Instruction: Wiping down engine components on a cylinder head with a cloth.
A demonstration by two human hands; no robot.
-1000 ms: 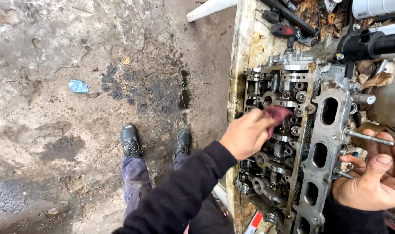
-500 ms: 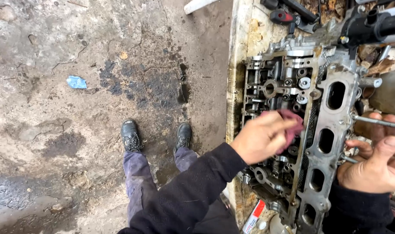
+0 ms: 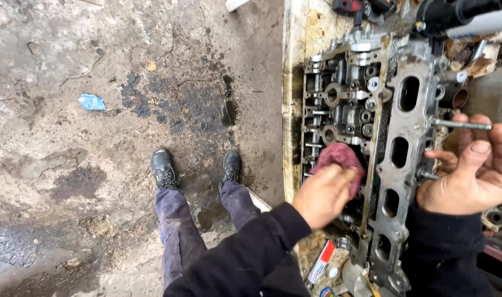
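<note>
Plainly one rag, one cylinder head.

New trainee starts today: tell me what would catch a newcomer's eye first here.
The bare metal cylinder head lying on the grimy workbench at right, its valve gear exposed. The left hand presses a dark red rag into it, while the right hand steadies its side by a protruding stud. Left, oil-stained concrete.
</note>
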